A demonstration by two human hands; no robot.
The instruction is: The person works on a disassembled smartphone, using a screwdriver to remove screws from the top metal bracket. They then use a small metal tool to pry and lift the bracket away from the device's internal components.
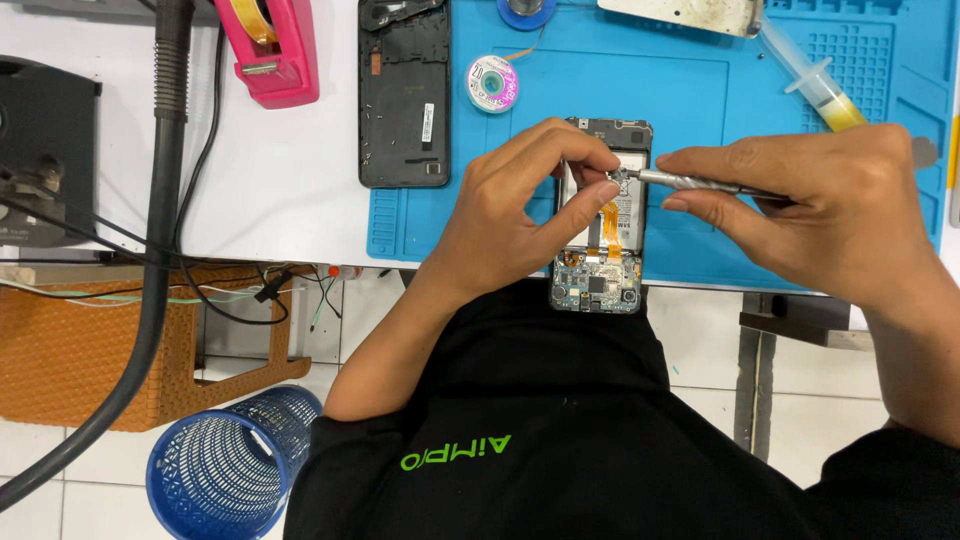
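Observation:
An opened phone (600, 270) lies on the blue work mat (700, 100) at the table's near edge, its circuit board, orange flex cable and white battery exposed. My left hand (520, 200) rests over the phone's left side, thumb and forefinger pinching at a small part near the battery's top. My right hand (830, 210) holds a thin metal screwdriver (690, 182), its tip meeting the left fingertips above the phone.
A black phone back frame (404, 95) lies at the mat's left edge, beside a small wire spool (492, 84). A pink tape dispenser (270, 45) and a syringe (815, 80) sit further back. Below the table stand a blue mesh bin (225, 465) and a wicker stool (100, 340).

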